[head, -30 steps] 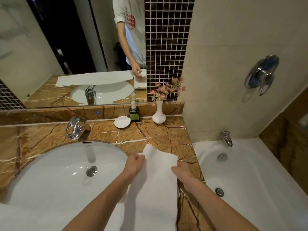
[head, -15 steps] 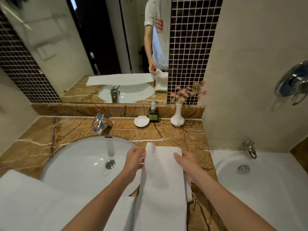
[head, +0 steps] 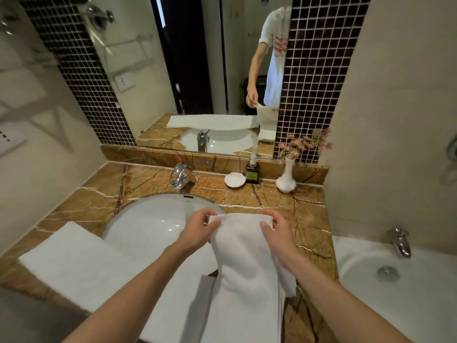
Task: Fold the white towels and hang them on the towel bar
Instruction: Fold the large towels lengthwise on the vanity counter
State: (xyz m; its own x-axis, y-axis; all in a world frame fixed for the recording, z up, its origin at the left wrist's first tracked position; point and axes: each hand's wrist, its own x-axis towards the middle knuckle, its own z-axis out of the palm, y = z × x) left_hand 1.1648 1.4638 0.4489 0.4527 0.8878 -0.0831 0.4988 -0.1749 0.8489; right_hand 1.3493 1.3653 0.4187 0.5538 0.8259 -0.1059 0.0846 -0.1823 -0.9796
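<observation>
Head view: soft white terry towel (head: 244, 268), long folded strip, lifted above veined brown marble counter (head: 284, 201), left hand (head: 197, 231) pinching its top left corner, right hand (head: 277, 233) pinching the top right, second flat white towel (head: 81, 263) beside oval glossy basin (head: 148, 226), chrome faucet (head: 181, 175).

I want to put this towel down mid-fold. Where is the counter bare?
Bare marble lies right of the basin, between vase and bathtub edge, and in the back-left corner, between tap and wall. Crowded: soap dish, bottle and vase line the back; a spread towel covers the front left.
</observation>
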